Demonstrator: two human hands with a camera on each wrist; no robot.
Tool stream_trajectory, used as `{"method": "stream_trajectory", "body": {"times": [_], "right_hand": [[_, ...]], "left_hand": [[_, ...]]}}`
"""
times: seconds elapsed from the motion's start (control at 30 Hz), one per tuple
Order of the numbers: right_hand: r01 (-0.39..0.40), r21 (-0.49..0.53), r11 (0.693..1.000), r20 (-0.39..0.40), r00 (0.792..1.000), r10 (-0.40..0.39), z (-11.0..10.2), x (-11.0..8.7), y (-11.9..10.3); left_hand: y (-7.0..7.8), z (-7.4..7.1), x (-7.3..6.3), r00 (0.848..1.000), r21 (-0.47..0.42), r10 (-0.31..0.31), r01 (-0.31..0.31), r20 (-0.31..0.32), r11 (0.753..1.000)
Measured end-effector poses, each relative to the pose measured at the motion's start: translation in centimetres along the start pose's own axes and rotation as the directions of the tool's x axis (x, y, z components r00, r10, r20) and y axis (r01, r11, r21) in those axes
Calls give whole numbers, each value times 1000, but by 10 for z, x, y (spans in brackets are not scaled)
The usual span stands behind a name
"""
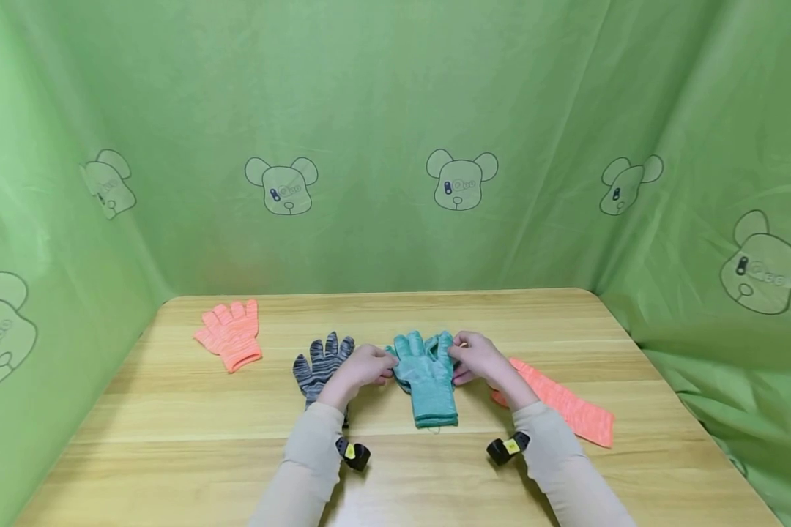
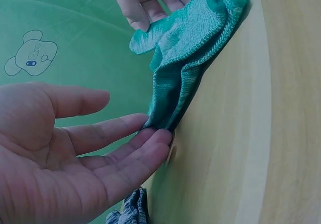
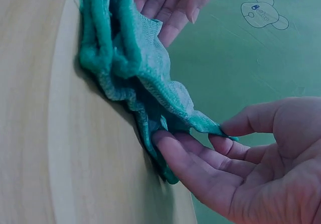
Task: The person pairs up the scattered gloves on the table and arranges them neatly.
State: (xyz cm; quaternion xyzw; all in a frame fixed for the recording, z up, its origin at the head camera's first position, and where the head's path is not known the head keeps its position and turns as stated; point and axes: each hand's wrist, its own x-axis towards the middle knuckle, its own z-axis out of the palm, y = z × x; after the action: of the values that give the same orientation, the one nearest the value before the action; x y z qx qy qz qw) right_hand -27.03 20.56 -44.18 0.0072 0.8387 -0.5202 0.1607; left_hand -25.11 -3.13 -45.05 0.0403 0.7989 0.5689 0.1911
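From my end, the green gloves [image 1: 433, 391] lie stacked on the table [image 1: 237, 439]. Right hand [image 1: 477, 357] pinches the top one's fingertip; left hand [image 1: 367, 366], fingers nearly straight, just touches the edge. I reckon a one-sided tug could skew the pair.

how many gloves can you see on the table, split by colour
Green gloves, stacked: 2
Coral gloves, set apart, one partly hidden: 2
Grey-black glove, partly hidden, so a second beneath can't be ruled out: 1
Total visible: 5
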Motion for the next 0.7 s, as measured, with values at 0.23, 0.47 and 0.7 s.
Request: {"method": "stream_trajectory", "body": {"times": [0.23,0.47,0.7], "right_hand": [[0,38,999,8,1000,-1,1,-1,-2],[-2,24,1000,-4,1000,2,1,-1,-2],[-4,8,1000,-19,1000,5,1,0,-1]], "left_hand": [[0,1,0,1000,3,9,-9,1,1000],[3,-1,-2,1000,-18,13,-13,23,1000],[3,1,-3,999,-73,-10,13,42,997]]}}
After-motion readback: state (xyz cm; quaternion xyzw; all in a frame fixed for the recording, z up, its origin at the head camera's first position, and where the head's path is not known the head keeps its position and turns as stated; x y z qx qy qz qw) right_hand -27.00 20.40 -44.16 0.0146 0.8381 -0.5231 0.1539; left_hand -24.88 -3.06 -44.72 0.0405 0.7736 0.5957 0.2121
